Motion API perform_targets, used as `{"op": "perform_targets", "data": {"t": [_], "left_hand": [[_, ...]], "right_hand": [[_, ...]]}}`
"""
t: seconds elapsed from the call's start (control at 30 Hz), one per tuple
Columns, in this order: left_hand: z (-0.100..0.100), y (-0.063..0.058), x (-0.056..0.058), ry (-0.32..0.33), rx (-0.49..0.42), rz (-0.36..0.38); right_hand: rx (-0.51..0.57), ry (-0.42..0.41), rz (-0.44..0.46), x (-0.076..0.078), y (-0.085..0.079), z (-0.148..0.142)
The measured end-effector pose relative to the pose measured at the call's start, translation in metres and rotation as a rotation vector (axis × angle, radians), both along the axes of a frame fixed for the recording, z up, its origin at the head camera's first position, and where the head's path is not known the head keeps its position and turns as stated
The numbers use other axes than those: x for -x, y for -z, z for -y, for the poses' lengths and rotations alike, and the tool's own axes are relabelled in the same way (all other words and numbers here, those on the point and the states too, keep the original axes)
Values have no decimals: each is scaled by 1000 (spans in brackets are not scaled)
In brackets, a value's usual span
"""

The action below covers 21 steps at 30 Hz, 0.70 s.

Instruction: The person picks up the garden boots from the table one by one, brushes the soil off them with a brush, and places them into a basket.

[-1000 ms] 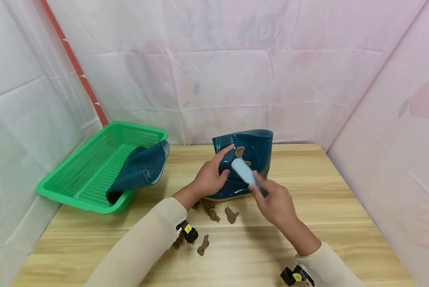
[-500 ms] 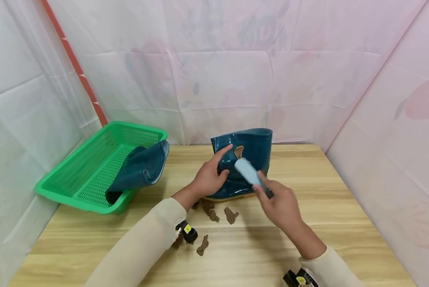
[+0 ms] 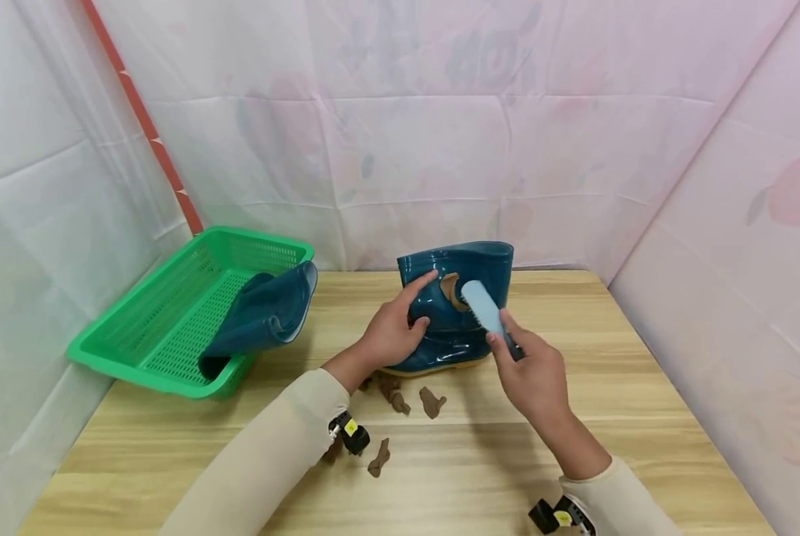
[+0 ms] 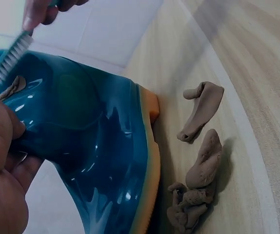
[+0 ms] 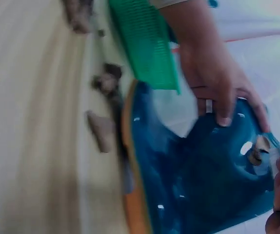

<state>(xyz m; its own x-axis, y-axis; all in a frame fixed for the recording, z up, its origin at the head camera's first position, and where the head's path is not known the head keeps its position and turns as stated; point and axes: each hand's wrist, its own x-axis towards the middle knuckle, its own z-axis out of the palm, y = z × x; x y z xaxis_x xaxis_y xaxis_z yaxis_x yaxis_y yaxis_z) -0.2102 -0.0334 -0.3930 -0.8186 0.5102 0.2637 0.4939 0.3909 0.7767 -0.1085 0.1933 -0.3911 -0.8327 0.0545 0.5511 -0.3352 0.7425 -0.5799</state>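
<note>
A glossy dark blue rubber boot (image 3: 443, 316) with a tan sole stands on the table. My left hand (image 3: 394, 333) grips the front of its shaft, thumb on the near side and index finger stretched along it. A brown clay-like patch (image 3: 450, 290) clings to the shaft beside that fingertip. In my right hand (image 3: 533, 372) is a light blue scrubbing brush (image 3: 481, 304), held by its handle, head just right of the patch. White bristles on the brush (image 4: 10, 56) face the boot in the left wrist view.
Brown clay-like pieces (image 3: 433, 402) lie on the wooden table (image 3: 614, 387) in front of the boot, several near my left forearm. At the left is a green basket (image 3: 121, 377) with a second blue boot (image 3: 259, 313) leaning over its rim. White cloth walls (image 3: 406, 149) surround the table.
The brush has moved right across the shaft with my right hand, from over the brown patch to its right edge, uncovering more of it. My left hand keeps its grip.
</note>
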Motion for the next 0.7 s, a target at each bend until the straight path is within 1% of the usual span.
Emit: {"op": "perform_targets", "data": {"t": [0.03,0.1,0.13,0.17,0.2,0.23,0.3,0.33,0.37,0.43,0.5,0.53,0.57,0.6,0.7], "left_hand": [[0,0,0,-6,0,4],[0,1,0,-14,1,15],[0,1,0,-16,2,22],[0,2,0,-17,4,25],[0,2,0,-15,3,27],[0,2,0,-9,2,24],[-1,2,1,5,-4,13],[-2,2,1,7,-6,8],[-2,2,1,7,-7,4],[-2,3,0,-1,-5,8],[-2,4,0,-8,3,20],[-2,4,0,-8,6,24],[-2,5,0,-4,7,27],[-2,4,0,2,5,27],[-3,2,1,18,-3,5]], "right_hand": [[-28,-17,29,-1,1,1],[-91,-91,91,-2,2,3],[-108,-128,101,-3,3,4],[-108,-147,93,-4,1,5],[-95,-140,69,-3,0,5],[-75,-113,35,-1,-1,4],[-22,-35,-36,3,-5,2],[-14,1,-54,5,-6,2],[-14,19,-44,6,-6,2],[-49,1,19,7,-5,3],[-92,-60,82,5,-4,3],[-97,-91,98,4,-4,3],[-90,-105,98,4,-5,3],[-76,-95,76,4,-6,2],[-25,-10,0,8,-12,0]]}}
